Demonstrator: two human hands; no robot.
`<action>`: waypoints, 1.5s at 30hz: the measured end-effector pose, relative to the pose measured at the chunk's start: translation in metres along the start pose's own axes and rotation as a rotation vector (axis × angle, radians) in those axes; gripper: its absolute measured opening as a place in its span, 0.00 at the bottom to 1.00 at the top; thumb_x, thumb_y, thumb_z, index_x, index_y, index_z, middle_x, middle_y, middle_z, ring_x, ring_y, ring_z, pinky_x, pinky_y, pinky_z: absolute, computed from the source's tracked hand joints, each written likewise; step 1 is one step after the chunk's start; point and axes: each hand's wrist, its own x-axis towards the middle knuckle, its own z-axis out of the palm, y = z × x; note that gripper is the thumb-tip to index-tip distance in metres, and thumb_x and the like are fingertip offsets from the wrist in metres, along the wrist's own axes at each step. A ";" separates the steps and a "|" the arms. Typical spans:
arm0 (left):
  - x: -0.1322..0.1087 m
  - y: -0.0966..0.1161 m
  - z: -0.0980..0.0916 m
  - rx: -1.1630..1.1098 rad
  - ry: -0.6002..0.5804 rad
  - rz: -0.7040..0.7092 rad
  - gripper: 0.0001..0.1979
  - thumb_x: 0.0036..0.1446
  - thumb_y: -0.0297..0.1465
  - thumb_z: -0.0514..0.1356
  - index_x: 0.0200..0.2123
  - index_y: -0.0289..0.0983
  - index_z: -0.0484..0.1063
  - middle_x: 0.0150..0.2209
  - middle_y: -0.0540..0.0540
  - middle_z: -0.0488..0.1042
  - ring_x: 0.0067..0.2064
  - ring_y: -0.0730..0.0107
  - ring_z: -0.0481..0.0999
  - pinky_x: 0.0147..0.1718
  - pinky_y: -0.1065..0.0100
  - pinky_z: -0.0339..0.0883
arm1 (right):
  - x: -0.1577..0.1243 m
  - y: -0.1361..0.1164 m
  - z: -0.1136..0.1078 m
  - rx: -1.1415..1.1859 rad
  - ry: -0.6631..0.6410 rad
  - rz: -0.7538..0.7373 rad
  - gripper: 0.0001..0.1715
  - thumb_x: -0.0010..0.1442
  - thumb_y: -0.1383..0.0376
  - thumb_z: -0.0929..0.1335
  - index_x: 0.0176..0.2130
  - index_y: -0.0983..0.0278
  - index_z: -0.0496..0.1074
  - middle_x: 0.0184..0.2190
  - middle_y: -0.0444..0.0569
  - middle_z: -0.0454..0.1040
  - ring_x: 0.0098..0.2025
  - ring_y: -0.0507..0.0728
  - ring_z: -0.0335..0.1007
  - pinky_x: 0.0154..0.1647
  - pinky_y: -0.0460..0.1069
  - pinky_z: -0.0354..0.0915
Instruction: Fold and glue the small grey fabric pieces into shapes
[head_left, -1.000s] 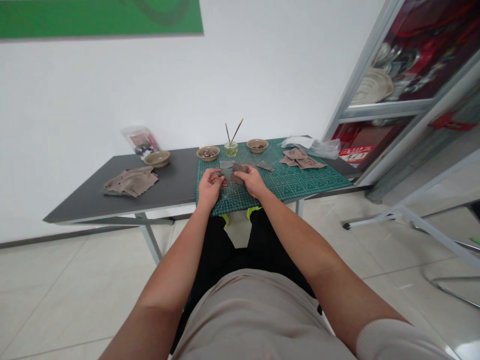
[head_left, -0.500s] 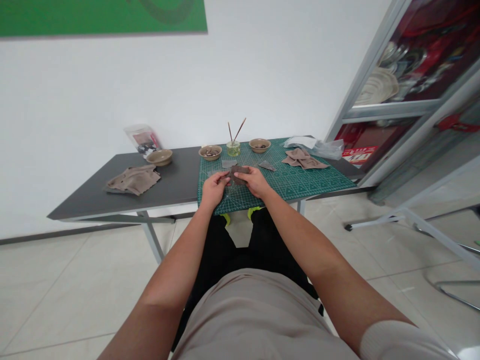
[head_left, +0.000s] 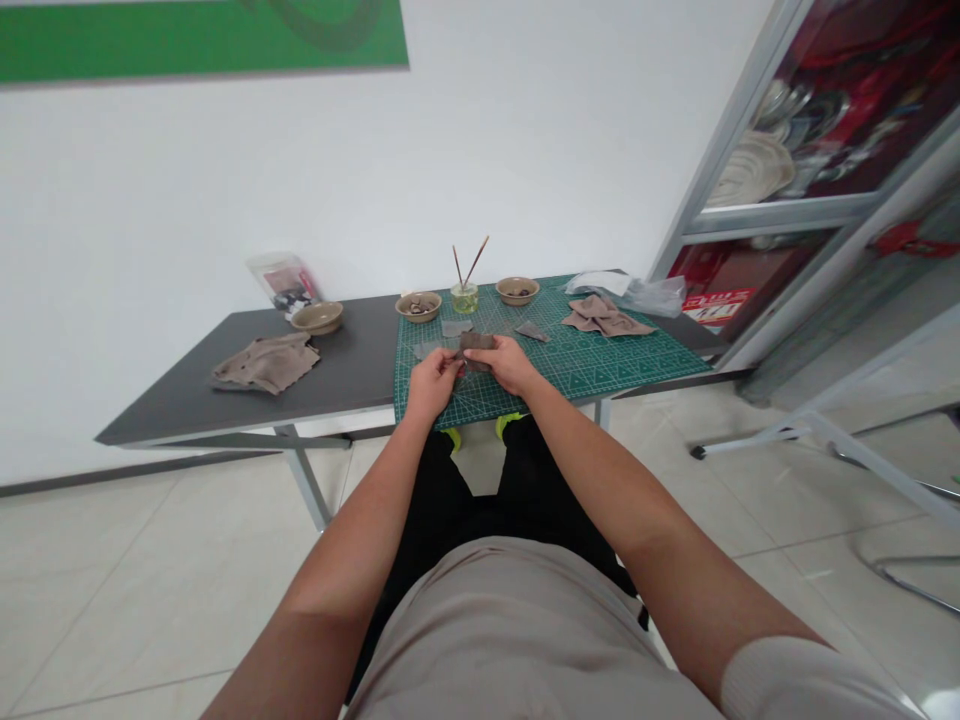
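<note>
Both my hands meet over the near part of a green cutting mat [head_left: 600, 365] on a dark grey table [head_left: 345, 370]. My right hand [head_left: 506, 365] is closed on a small dark brown-grey sheet [head_left: 475, 342], pinching its near edge. My left hand [head_left: 433, 380] is closed too, its fingertips touching the sheet's left side; whatever small thing it pinches is too small to name. Other small grey pieces [head_left: 454, 327] lie flat on the mat just beyond my hands.
Behind my hands stand two tan bowls [head_left: 418, 306] and a small glass jar [head_left: 463, 297] with two sticks. A third bowl [head_left: 317, 317], a plastic bag [head_left: 283, 280] and a beige cloth [head_left: 264, 362] lie at left. Another cloth [head_left: 602, 316] and a metal-framed cabinet [head_left: 795, 190] are at right.
My hands have drawn closer together and slightly nearer to me, and the dark sheet has been turned flatter between them. Nothing else on the table has moved.
</note>
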 end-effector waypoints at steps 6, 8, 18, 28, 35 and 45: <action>-0.001 -0.001 0.000 0.048 0.036 -0.009 0.04 0.57 0.28 0.57 0.31 0.38 0.70 0.24 0.53 0.73 0.27 0.71 0.72 0.32 0.70 0.63 | 0.001 -0.004 0.003 -0.070 -0.077 0.121 0.15 0.43 0.65 0.78 0.32 0.69 0.76 0.27 0.48 0.78 0.29 0.53 0.73 0.36 0.50 0.72; -0.001 -0.002 0.000 0.068 0.047 -0.010 0.04 0.57 0.28 0.57 0.30 0.38 0.69 0.23 0.53 0.72 0.27 0.72 0.71 0.31 0.70 0.62 | 0.001 -0.004 0.004 -0.092 -0.083 0.133 0.15 0.44 0.65 0.77 0.32 0.69 0.76 0.27 0.48 0.78 0.29 0.53 0.74 0.35 0.49 0.72; -0.001 -0.004 0.003 0.163 0.064 0.052 0.06 0.55 0.28 0.57 0.26 0.39 0.64 0.23 0.52 0.69 0.27 0.70 0.69 0.30 0.70 0.58 | -0.002 -0.003 0.008 -0.208 -0.017 0.041 0.14 0.47 0.62 0.76 0.30 0.70 0.76 0.23 0.46 0.76 0.25 0.51 0.70 0.31 0.47 0.69; 0.000 -0.004 0.003 0.143 0.067 0.016 0.05 0.54 0.25 0.57 0.27 0.39 0.65 0.25 0.51 0.73 0.29 0.69 0.71 0.32 0.69 0.61 | -0.001 0.000 0.006 -0.184 -0.053 0.063 0.15 0.45 0.62 0.77 0.31 0.70 0.77 0.25 0.47 0.77 0.28 0.52 0.72 0.36 0.49 0.70; -0.002 -0.003 0.004 0.187 0.057 0.064 0.06 0.54 0.26 0.56 0.26 0.39 0.64 0.25 0.51 0.72 0.29 0.69 0.71 0.31 0.68 0.60 | -0.001 0.002 0.006 -0.258 -0.032 -0.015 0.16 0.47 0.58 0.75 0.29 0.69 0.75 0.23 0.46 0.76 0.25 0.51 0.69 0.30 0.48 0.68; 0.002 -0.003 0.002 0.092 0.025 -0.009 0.04 0.53 0.26 0.56 0.27 0.39 0.63 0.24 0.52 0.73 0.28 0.70 0.71 0.31 0.69 0.61 | -0.005 -0.001 0.005 -0.227 -0.088 0.001 0.18 0.44 0.58 0.76 0.30 0.69 0.76 0.25 0.46 0.77 0.28 0.51 0.71 0.35 0.47 0.68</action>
